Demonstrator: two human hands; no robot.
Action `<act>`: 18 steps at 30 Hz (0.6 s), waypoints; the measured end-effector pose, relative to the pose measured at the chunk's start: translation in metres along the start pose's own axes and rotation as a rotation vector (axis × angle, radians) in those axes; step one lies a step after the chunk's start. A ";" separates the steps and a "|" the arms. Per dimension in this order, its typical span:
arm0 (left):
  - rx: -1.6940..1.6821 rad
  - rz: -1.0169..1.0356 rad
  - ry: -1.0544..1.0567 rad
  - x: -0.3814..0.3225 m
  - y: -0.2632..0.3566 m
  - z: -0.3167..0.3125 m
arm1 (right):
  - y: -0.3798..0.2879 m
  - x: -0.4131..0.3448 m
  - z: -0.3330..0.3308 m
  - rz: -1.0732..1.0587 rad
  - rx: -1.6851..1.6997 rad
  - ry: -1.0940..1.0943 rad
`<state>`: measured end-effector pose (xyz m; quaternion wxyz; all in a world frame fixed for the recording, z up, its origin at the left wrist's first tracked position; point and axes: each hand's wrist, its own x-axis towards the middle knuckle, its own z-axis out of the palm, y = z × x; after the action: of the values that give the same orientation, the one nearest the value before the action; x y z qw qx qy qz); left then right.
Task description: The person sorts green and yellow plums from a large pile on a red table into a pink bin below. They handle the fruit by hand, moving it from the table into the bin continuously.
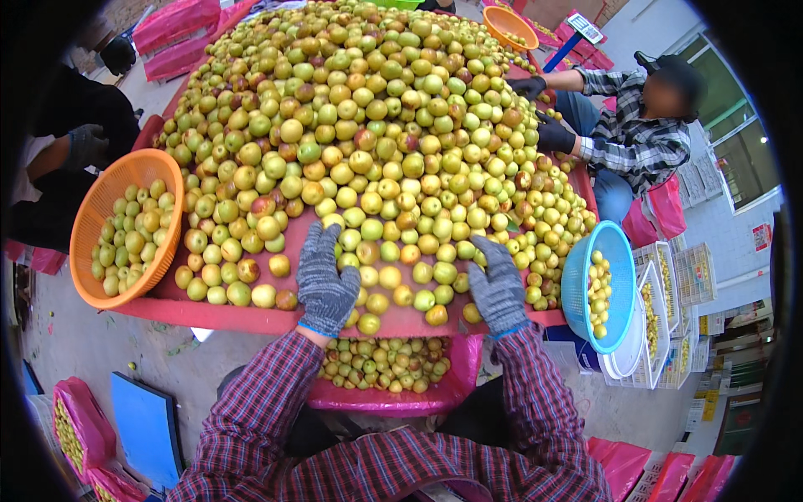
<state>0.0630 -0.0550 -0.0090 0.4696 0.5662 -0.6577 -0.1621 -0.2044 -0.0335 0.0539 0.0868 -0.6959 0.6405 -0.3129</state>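
A heap of green-yellow, partly reddish fresh jujubes covers the red-covered sorting table before me. At its front edge, my left hand, in a grey knit glove, stands with thumb and fingers apart against the left side of some loose jujubes. My right hand, in a matching glove, is spread at the right side of the same loose fruit, its fingertips near the pile. Neither hand visibly grips a fruit. Below the table edge, between my forearms, a container lined with pink plastic holds many jujubes.
Jujubes partly fill an orange basket at the left corner and a blue basket at the right. A co-worker in dark gloves reaches into the heap at right; another person is at left. White crates stand right.
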 end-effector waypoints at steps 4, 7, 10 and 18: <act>-0.046 0.058 -0.015 0.002 0.005 0.002 | 0.029 -0.010 -0.006 0.260 0.042 -0.068; -0.033 0.084 -0.024 0.003 0.007 0.002 | 0.034 -0.007 0.001 0.260 0.001 -0.099; -0.010 0.133 -0.007 0.004 0.007 0.002 | 0.034 0.002 0.010 0.229 -0.007 -0.112; -0.134 -0.037 0.063 0.003 0.006 0.011 | 0.032 0.018 0.016 0.257 0.120 -0.232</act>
<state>0.0507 -0.0597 -0.0083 0.5237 0.5505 -0.6197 -0.1967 -0.2226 -0.0597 0.0306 0.2410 -0.6333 0.6901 -0.2543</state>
